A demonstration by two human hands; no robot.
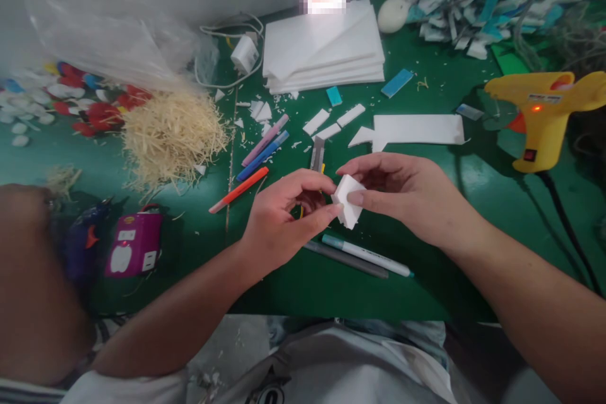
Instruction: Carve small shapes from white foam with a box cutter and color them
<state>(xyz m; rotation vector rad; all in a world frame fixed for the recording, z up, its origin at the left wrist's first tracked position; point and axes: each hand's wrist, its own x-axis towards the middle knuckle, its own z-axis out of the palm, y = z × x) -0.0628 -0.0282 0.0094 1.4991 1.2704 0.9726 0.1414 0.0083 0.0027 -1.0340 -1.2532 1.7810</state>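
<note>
Both of my hands meet over the green table and pinch a small white foam piece. My left hand grips it from the left with curled fingers; something yellow and dark shows inside that hand, too hidden to name. My right hand holds the piece from the right with thumb and fingers. A metal blade or ruler lies just behind my hands. Two pens lie on the table under them.
A yellow glue gun stands at the right, its cord running toward me. Stacked white foam sheets, a cut foam strip, coloured markers, a straw pile, a purple box and a plastic bag fill the table.
</note>
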